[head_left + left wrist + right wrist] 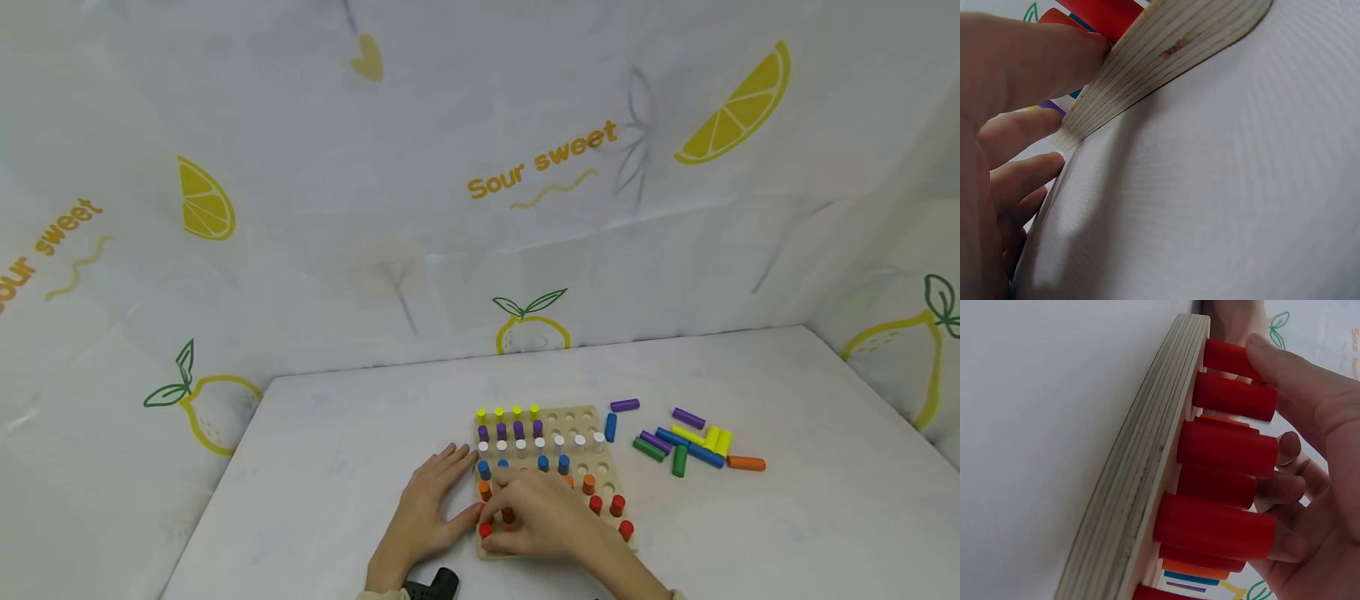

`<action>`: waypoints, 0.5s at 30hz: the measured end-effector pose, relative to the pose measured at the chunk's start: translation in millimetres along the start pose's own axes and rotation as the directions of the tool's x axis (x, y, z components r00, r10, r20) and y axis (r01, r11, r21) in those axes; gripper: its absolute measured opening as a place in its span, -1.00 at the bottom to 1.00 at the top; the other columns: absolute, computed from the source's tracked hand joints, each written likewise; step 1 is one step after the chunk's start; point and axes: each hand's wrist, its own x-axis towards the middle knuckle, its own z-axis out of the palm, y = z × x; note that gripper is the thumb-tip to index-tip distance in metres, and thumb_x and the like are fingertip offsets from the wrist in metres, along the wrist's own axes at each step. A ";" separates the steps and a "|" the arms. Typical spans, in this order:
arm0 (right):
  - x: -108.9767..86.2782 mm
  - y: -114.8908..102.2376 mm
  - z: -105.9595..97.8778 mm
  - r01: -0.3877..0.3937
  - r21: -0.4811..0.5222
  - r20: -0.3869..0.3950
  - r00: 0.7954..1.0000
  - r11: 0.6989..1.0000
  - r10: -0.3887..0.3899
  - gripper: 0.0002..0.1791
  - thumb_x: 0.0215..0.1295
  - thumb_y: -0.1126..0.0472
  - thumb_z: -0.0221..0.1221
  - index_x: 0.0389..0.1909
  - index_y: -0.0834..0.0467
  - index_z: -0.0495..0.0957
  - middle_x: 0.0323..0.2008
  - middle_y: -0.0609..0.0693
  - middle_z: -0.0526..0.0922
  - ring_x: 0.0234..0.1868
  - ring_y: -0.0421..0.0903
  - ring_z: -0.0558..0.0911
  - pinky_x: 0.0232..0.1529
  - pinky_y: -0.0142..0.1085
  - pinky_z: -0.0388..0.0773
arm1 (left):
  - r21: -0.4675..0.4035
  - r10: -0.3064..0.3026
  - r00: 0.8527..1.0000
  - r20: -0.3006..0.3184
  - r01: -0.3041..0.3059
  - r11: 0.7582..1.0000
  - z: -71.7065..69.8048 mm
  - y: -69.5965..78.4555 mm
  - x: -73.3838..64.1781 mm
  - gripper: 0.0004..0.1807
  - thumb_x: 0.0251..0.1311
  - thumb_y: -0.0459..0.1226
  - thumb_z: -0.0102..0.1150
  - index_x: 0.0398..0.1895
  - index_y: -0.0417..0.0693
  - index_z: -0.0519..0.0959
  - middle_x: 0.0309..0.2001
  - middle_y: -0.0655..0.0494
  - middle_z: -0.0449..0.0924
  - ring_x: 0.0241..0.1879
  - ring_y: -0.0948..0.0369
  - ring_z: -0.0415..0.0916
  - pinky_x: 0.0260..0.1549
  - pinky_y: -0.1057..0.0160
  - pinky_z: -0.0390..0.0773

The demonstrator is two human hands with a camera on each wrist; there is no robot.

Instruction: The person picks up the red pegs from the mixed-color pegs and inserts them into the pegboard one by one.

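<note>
A wooden peg board (581,423) stands on the table with rows of upright coloured pegs. Over its near left part, my right hand (543,512) bends its fingers and pinches a red peg (1227,357) in the near row; the thumb lies on that peg's upper end in the right wrist view. Several other red pegs (1225,447) stand in the board beside it. My left hand (431,504) lies spread at the board's left side, thumb and fingertips at its edge (1166,53). Some orange and blue pegs are hidden under my right hand.
Loose pegs lie on the table right of the board, among them a purple peg (625,405), a green peg (679,461) and an orange peg (746,463). A printed white cloth (435,167) hangs behind the table (315,442).
</note>
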 end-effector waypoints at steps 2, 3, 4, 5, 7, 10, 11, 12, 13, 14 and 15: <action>-0.2 -1.1 0.4 -0.003 -0.008 0.003 1.000 1.000 0.003 -0.85 0.14 -0.09 0.46 -0.34 -0.15 0.80 -0.48 -0.29 0.45 -0.49 -0.49 0.29 -0.54 -0.61 0.21 | 0.005 0.008 1.000 -0.006 -0.008 1.000 0.6 -0.1 0.0 -0.29 0.20 0.07 0.28 0.45 0.21 0.45 0.43 0.12 0.50 0.50 0.03 0.34 0.48 -0.15 0.35; -0.4 -1.6 0.7 -0.005 -0.010 0.001 1.000 1.000 0.005 -0.85 0.14 -0.09 0.47 -0.34 -0.14 0.80 -0.48 -0.28 0.45 -0.49 -0.48 0.29 -0.55 -0.61 0.21 | 0.008 0.013 1.000 -0.010 -0.013 1.000 0.8 0.0 0.0 -0.29 0.20 0.07 0.28 0.45 0.21 0.45 0.43 0.12 0.50 0.50 0.02 0.35 0.47 -0.15 0.36; -0.9 -2.2 0.9 -0.011 -0.012 -0.001 1.000 1.000 0.011 -0.84 0.14 -0.08 0.47 -0.34 -0.13 0.80 -0.49 -0.28 0.45 -0.49 -0.48 0.29 -0.55 -0.60 0.20 | 0.010 0.015 1.000 -0.012 -0.015 1.000 1.1 -0.1 -0.1 -0.29 0.20 0.07 0.28 0.45 0.21 0.45 0.42 0.12 0.51 0.50 0.02 0.35 0.47 -0.15 0.37; -1.4 -2.9 1.1 -0.016 -0.014 -0.004 1.000 1.000 0.016 -0.84 0.14 -0.08 0.47 -0.34 -0.13 0.80 -0.49 -0.28 0.45 -0.50 -0.48 0.28 -0.55 -0.60 0.20 | 0.014 0.020 1.000 -0.014 -0.020 1.000 1.2 0.0 -0.1 -0.30 0.20 0.07 0.28 0.45 0.22 0.45 0.42 0.12 0.51 0.49 0.02 0.36 0.46 -0.15 0.38; -2.7 -4.0 1.6 -0.024 -0.028 -0.012 1.000 0.999 0.023 -0.85 0.14 -0.08 0.47 -0.34 -0.14 0.80 -0.48 -0.29 0.45 -0.50 -0.48 0.28 -0.56 -0.60 0.20 | 0.017 0.022 1.000 -0.016 -0.021 1.000 1.4 0.1 -0.2 -0.29 0.19 0.07 0.29 0.45 0.22 0.45 0.42 0.12 0.51 0.49 0.03 0.36 0.46 -0.15 0.38; -4.1 -5.2 2.3 -0.022 -0.042 -0.021 1.000 0.999 0.022 -0.85 0.13 -0.08 0.47 -0.34 -0.14 0.80 -0.48 -0.30 0.45 -0.52 -0.49 0.28 -0.57 -0.61 0.21 | 0.026 0.025 0.999 -0.023 -0.024 0.999 1.5 0.9 -0.1 -0.30 0.20 0.08 0.28 0.44 0.21 0.46 0.41 0.12 0.52 0.48 0.02 0.38 0.45 -0.15 0.39; -4.3 -5.4 2.7 -0.017 -0.042 -0.025 1.000 0.999 0.016 -0.85 0.13 -0.08 0.47 -0.34 -0.13 0.80 -0.48 -0.30 0.45 -0.52 -0.49 0.28 -0.57 -0.61 0.21 | 0.025 0.023 0.999 -0.023 -0.022 0.999 1.2 1.2 -0.2 -0.30 0.20 0.08 0.27 0.44 0.21 0.47 0.41 0.12 0.52 0.48 0.02 0.38 0.45 -0.15 0.39; -4.3 -5.5 3.0 -0.014 -0.045 -0.027 1.000 0.999 0.013 -0.85 0.13 -0.07 0.47 -0.34 -0.13 0.80 -0.48 -0.30 0.46 -0.52 -0.49 0.28 -0.57 -0.61 0.21 | 0.021 0.019 1.000 -0.024 -0.019 1.000 1.0 1.5 -0.3 -0.30 0.20 0.09 0.27 0.43 0.21 0.47 0.41 0.12 0.53 0.48 0.03 0.38 0.45 -0.16 0.39; -4.5 -5.5 3.1 -0.012 -0.047 -0.026 1.000 0.999 0.011 -0.85 0.13 -0.07 0.47 -0.33 -0.13 0.80 -0.48 -0.31 0.45 -0.53 -0.49 0.27 -0.57 -0.61 0.21 | 0.014 0.014 1.000 -0.023 -0.014 1.000 0.8 1.7 -0.4 -0.31 0.20 0.09 0.27 0.43 0.21 0.47 0.41 0.12 0.53 0.48 0.03 0.37 0.45 -0.16 0.38; -4.7 -5.5 3.3 -0.010 -0.048 -0.026 1.000 0.999 0.008 -0.85 0.14 -0.07 0.47 -0.33 -0.13 0.80 -0.48 -0.31 0.46 -0.53 -0.49 0.27 -0.57 -0.61 0.21 | 0.012 0.013 1.000 -0.024 -0.012 1.000 0.6 1.8 -0.5 -0.31 0.21 0.09 0.27 0.43 0.22 0.47 0.41 0.12 0.53 0.48 0.02 0.37 0.45 -0.17 0.39; -5.0 -5.5 3.4 -0.009 -0.046 -0.024 1.000 0.999 0.008 -0.85 0.14 -0.07 0.47 -0.33 -0.14 0.80 -0.47 -0.31 0.46 -0.54 -0.49 0.27 -0.57 -0.61 0.21 | 0.008 0.010 1.000 -0.023 -0.010 1.000 0.6 1.6 -0.7 -0.31 0.21 0.09 0.26 0.43 0.21 0.47 0.41 0.12 0.53 0.48 0.02 0.37 0.45 -0.18 0.38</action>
